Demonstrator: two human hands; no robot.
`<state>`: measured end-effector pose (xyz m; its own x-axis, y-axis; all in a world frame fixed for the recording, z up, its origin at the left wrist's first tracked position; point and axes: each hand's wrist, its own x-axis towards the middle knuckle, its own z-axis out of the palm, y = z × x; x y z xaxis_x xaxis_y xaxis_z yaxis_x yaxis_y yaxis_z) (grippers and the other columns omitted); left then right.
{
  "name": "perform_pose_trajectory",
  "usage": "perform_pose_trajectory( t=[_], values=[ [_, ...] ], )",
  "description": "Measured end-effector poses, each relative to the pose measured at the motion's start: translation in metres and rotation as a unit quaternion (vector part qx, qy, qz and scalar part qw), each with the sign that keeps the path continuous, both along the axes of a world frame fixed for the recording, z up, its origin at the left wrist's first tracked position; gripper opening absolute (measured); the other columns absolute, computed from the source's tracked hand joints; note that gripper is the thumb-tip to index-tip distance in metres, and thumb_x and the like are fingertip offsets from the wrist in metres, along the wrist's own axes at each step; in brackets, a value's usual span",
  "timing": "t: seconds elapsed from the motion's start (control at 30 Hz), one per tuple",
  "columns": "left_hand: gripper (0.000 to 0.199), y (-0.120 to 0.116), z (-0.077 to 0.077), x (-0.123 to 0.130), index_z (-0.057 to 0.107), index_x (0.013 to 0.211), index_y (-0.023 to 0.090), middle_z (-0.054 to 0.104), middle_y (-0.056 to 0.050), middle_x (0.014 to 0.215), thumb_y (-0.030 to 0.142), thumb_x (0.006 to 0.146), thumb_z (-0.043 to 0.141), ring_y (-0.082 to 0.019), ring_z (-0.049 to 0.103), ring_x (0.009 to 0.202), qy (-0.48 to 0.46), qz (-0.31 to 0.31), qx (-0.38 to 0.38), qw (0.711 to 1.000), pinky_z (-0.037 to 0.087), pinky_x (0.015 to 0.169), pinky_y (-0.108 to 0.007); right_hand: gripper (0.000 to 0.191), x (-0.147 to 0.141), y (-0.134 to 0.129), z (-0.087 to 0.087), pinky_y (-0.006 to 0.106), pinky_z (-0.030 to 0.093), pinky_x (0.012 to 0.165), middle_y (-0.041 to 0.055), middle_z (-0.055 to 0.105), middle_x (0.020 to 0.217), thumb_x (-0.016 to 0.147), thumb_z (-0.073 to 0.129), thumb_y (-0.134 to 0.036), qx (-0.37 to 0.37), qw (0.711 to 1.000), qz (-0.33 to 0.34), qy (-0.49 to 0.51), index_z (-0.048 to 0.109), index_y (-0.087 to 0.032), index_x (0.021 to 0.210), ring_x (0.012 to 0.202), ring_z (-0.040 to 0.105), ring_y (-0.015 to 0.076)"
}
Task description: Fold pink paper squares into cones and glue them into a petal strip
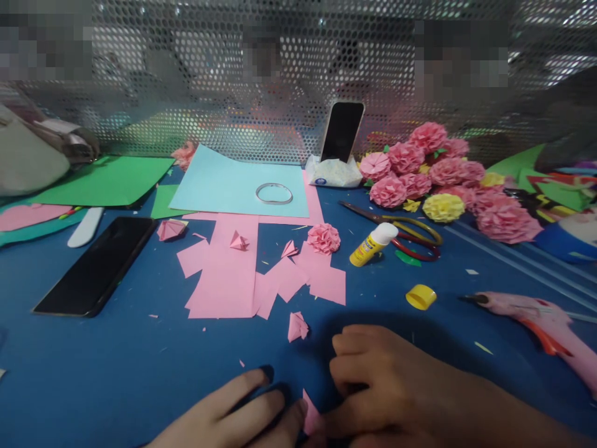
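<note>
At the lower edge, a small piece of folded pink paper [311,413] rises to a point between my two hands. My left hand [242,410] reaches in from the left, its fingers bent and one fingertip pressed against the paper. From the right comes my right hand [387,379], fingers curled and fingertips closed on the paper's other side. The paper's lower part is hidden by the fingers and the frame edge. Just beyond lies a folded pink petal piece [297,326]. Further off are pink paper squares [328,285] and a pink paper flower [323,239].
An uncapped glue stick [368,247], its yellow cap [421,297], scissors [410,233] and a pink glue gun [527,311] lie right. Pink paper flowers [405,158] are heaped behind. A black phone [100,264] lies left; another phone [342,132] stands before a perforated metal screen [200,81].
</note>
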<state>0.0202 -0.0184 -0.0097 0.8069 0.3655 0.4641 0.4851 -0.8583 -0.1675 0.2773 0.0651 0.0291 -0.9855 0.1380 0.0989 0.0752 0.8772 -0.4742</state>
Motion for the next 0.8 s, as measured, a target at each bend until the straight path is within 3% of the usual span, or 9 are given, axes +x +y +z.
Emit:
perform_pose_trajectory(
  t=[0.13, 0.37, 0.63, 0.8],
  values=[
    [0.031, 0.001, -0.001, 0.003, 0.073, 0.107, 0.029, 0.068, 0.007, 0.108, 0.016, 0.105, 0.044, -0.012, 0.059, 0.095, -0.021, 0.007, 0.008, 1.0, 0.047, 0.099, -0.029, 0.054, -0.001, -0.003, -0.002, 0.034, 0.027, 0.065, 0.0003, 0.056, 0.073, 0.107, 0.024, -0.049, -0.016, 1.0, -0.018, 0.006, 0.072, -0.024, 0.103, 0.068, 0.044, 0.0172],
    [0.027, 0.002, 0.003, 0.009, 0.073, 0.105, 0.027, 0.069, 0.008, 0.104, 0.016, 0.103, 0.049, -0.01, 0.059, 0.09, -0.043, 0.013, -0.032, 0.999, 0.046, 0.099, -0.027, 0.058, 0.001, -0.007, -0.007, 0.034, 0.025, 0.066, 0.0004, 0.056, 0.074, 0.107, 0.019, -0.051, 0.01, 0.999, -0.041, 0.001, 0.071, -0.027, 0.108, 0.069, 0.043, 0.0179],
    [0.027, -0.002, -0.022, 0.01, 0.069, 0.117, 0.035, 0.066, 0.008, 0.105, 0.02, 0.103, 0.05, -0.01, 0.058, 0.092, -0.096, 0.023, 0.01, 0.995, 0.036, 0.112, -0.035, 0.055, 0.003, -0.003, -0.003, 0.033, 0.028, 0.066, 0.0034, 0.06, 0.075, 0.109, 0.021, -0.043, -0.015, 0.997, -0.069, 0.014, 0.071, -0.02, 0.113, 0.071, 0.045, 0.0172],
    [0.026, 0.0, -0.02, 0.01, 0.07, 0.115, 0.033, 0.065, 0.007, 0.106, 0.02, 0.103, 0.052, -0.009, 0.059, 0.089, -0.095, 0.025, 0.022, 0.995, 0.041, 0.108, -0.033, 0.055, 0.002, -0.003, -0.004, 0.033, 0.027, 0.066, 0.0027, 0.059, 0.075, 0.109, 0.02, -0.044, -0.004, 0.998, -0.058, 0.005, 0.07, -0.02, 0.113, 0.07, 0.045, 0.0174]
  ],
)
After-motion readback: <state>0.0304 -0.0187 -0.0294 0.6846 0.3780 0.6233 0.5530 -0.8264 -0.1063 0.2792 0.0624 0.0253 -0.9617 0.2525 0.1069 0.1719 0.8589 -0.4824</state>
